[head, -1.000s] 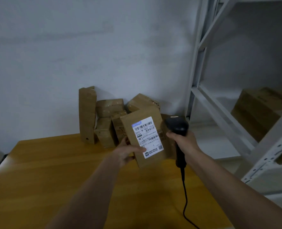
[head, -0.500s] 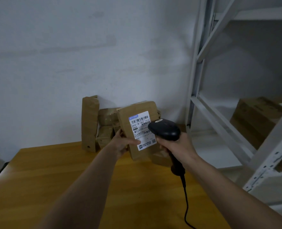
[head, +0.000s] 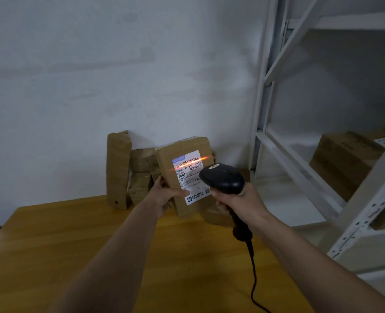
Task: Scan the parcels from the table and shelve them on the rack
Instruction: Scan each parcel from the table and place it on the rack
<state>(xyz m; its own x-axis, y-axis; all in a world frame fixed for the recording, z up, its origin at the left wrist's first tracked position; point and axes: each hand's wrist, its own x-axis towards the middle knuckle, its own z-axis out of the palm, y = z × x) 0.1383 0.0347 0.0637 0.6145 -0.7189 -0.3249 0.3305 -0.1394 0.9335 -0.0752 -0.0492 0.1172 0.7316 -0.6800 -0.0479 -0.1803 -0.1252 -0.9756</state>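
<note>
Left grip [head: 164, 195] pinches the parcel [head: 187, 177] upright; right grip [head: 239, 202] wraps the scanner [head: 223, 177]; best hold both steady, beam across barcode [head: 188, 160].

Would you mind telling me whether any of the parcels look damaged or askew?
Yes: the parcels stacked against the wall look crumpled, with torn wrapping, and the tall parcel beside them leans on the wall.
</note>
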